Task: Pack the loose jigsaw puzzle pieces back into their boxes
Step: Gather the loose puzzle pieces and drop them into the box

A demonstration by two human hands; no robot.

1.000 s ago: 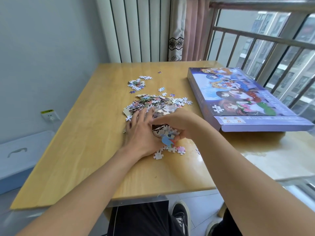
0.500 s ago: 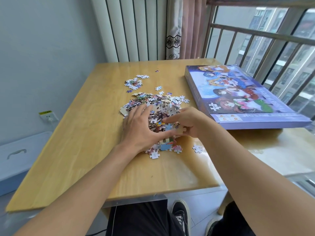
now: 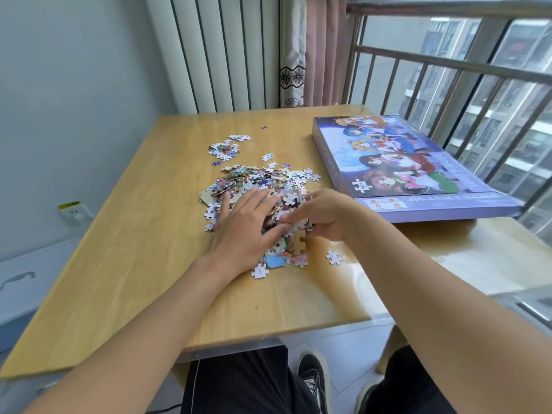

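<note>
Centrally on the wooden table (image 3: 125, 264), the heap of jigsaw pieces (image 3: 263, 189) lies under both hands. The left hand (image 3: 245, 231) rests flat on it, fingers spread and straight. The right hand (image 3: 325, 216) curls loosely against the heap's right side; whether it grips pieces is unclear. Just right sits the closed puzzle box (image 3: 418, 186).

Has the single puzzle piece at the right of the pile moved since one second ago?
Cannot tell; the loose piece lies clear on the table now, while the right hand covered that area earlier.
</note>
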